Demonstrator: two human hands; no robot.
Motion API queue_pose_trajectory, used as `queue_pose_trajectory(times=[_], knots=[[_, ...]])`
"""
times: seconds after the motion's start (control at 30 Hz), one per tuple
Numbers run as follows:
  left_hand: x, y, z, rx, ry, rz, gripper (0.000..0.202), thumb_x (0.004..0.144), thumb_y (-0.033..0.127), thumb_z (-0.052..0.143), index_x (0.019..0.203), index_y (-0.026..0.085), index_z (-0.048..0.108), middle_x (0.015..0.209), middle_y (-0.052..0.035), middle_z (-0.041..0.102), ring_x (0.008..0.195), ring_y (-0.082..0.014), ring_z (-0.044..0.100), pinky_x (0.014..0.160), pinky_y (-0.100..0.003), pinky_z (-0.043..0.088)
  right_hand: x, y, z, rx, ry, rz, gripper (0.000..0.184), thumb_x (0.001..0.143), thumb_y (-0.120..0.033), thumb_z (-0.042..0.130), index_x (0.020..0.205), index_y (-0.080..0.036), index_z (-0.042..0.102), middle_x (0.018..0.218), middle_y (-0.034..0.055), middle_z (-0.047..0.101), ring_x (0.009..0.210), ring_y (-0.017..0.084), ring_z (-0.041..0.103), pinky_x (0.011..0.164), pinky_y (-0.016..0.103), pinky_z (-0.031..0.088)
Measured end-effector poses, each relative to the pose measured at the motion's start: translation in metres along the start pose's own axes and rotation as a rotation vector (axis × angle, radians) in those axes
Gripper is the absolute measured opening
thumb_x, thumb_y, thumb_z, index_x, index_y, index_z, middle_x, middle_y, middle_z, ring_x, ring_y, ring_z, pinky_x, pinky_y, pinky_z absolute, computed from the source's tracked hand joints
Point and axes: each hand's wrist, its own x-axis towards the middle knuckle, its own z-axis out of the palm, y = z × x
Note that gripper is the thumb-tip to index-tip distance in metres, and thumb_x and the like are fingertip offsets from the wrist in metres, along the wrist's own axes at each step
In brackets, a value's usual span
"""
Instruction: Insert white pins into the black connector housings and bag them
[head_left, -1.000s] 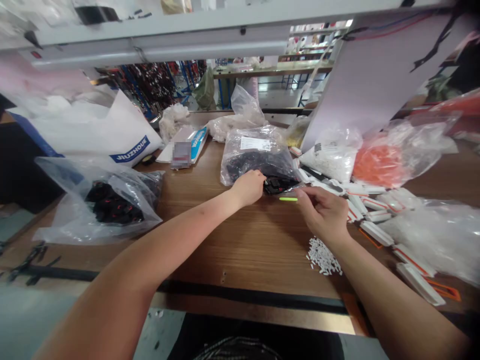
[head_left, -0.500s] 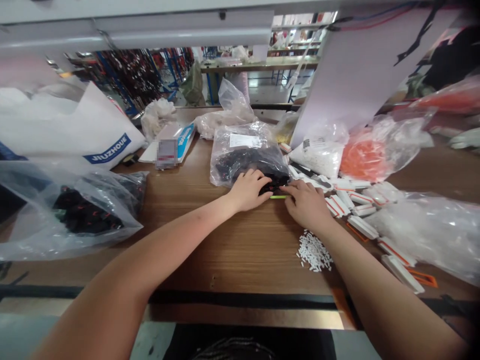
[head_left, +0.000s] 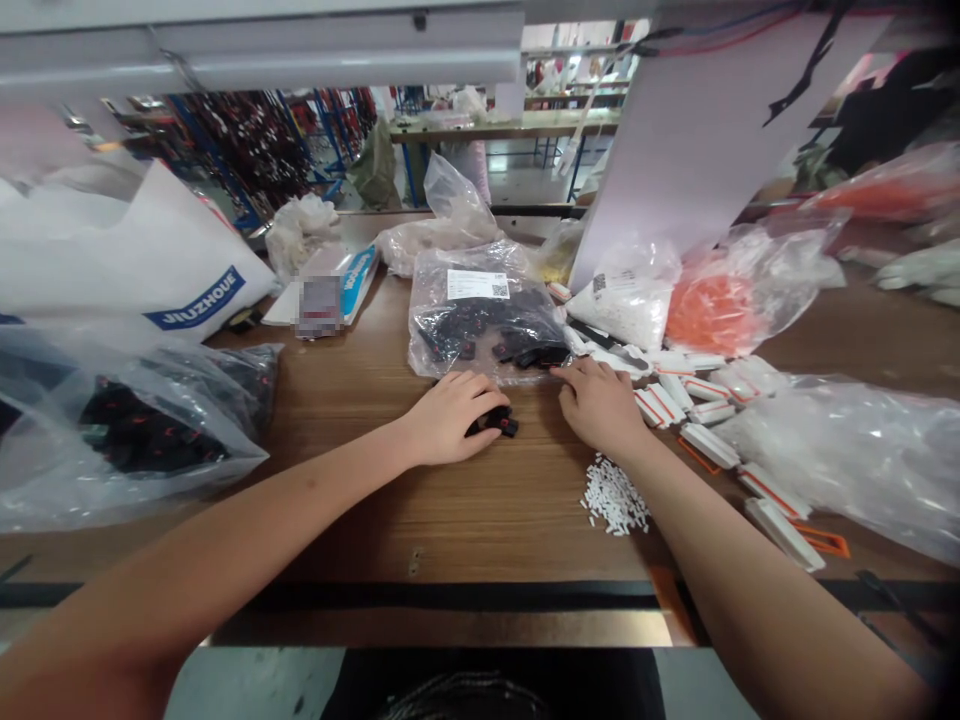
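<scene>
My left hand [head_left: 456,415] is closed round a few small black plastic connectors [head_left: 504,422] with red-orange spots, just in front of a clear plastic bag [head_left: 442,280]. More black connectors [head_left: 469,325] lie inside that bag, under its white printed label [head_left: 478,285]. At the bag's lower right corner is my right hand [head_left: 602,402], its index finger stretched towards the bag edge and its thumb apart; whether the fingertip touches the plastic I cannot tell. A heap of small white pins [head_left: 615,497] lies on the table right below my right hand.
White parts with orange strips [head_left: 701,445] are scattered to the right, beside a large clear bag [head_left: 855,450]. Behind stand bags of white pieces [head_left: 626,300] and orange pieces [head_left: 712,310]. At left lies another bag of black parts [head_left: 150,425]. The table's dark front edge [head_left: 450,597] runs nearest me.
My left hand has drawn back left and nearer from the bag mouth, carrying black connectors. My right hand stays by the bag's corner. A yellow-green strip between the hands no longer shows.
</scene>
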Motion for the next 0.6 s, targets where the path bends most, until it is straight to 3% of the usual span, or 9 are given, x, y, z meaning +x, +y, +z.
queue_pose_trajectory(times=[0.13,0.3,0.4,0.53,0.6], knots=[[-0.014,0.011,-0.009,0.039,0.039,0.016,0.040,0.085,0.032,0.067,0.124,0.021,0.063,0.137,-0.0130,0.056,0.124,-0.0314,0.051,0.106,-0.052,0.038,0.000,-0.001,-0.001,0.003,-0.001,0.000,0.043,0.092,-0.020,0.041,0.125,-0.021,0.068,0.120,0.0131,0.067,0.109,0.032,0.056,0.089,0.044,0.037],[-0.016,0.025,-0.009,0.173,0.050,0.014,0.022,0.096,0.030,0.059,0.115,0.022,0.069,0.141,-0.0116,0.054,0.135,-0.0332,0.043,0.111,-0.056,0.031,0.000,-0.002,-0.002,0.022,-0.008,0.004,0.041,0.092,-0.023,0.043,0.124,-0.021,0.069,0.119,0.0130,0.067,0.110,0.032,0.056,0.090,0.044,0.037],[-0.018,0.037,-0.006,0.210,0.039,0.004,0.017,0.097,0.028,0.060,0.108,0.019,0.070,0.128,-0.0105,0.062,0.123,-0.0308,0.051,0.105,-0.051,0.039,-0.001,-0.002,-0.002,0.029,-0.002,0.001,0.040,0.092,-0.025,0.045,0.123,-0.021,0.069,0.119,0.0130,0.067,0.111,0.032,0.056,0.090,0.043,0.037],[-0.035,0.062,0.001,0.248,-0.089,0.003,0.016,0.098,0.025,0.059,0.106,0.015,0.068,0.099,-0.0084,0.067,0.095,-0.0262,0.060,0.084,-0.042,0.051,-0.001,0.000,0.000,0.055,0.015,0.000,0.039,0.091,-0.028,0.047,0.121,-0.020,0.070,0.117,0.0138,0.067,0.110,0.032,0.056,0.090,0.044,0.037],[-0.046,0.074,0.004,0.196,-0.126,-0.012,0.017,0.099,0.021,0.055,0.110,0.014,0.066,0.098,-0.0080,0.066,0.088,-0.0235,0.063,0.078,-0.038,0.054,-0.001,0.000,0.000,0.116,0.035,0.004,0.038,0.089,-0.028,0.049,0.119,-0.020,0.071,0.115,0.0143,0.068,0.109,0.033,0.056,0.091,0.046,0.037]])
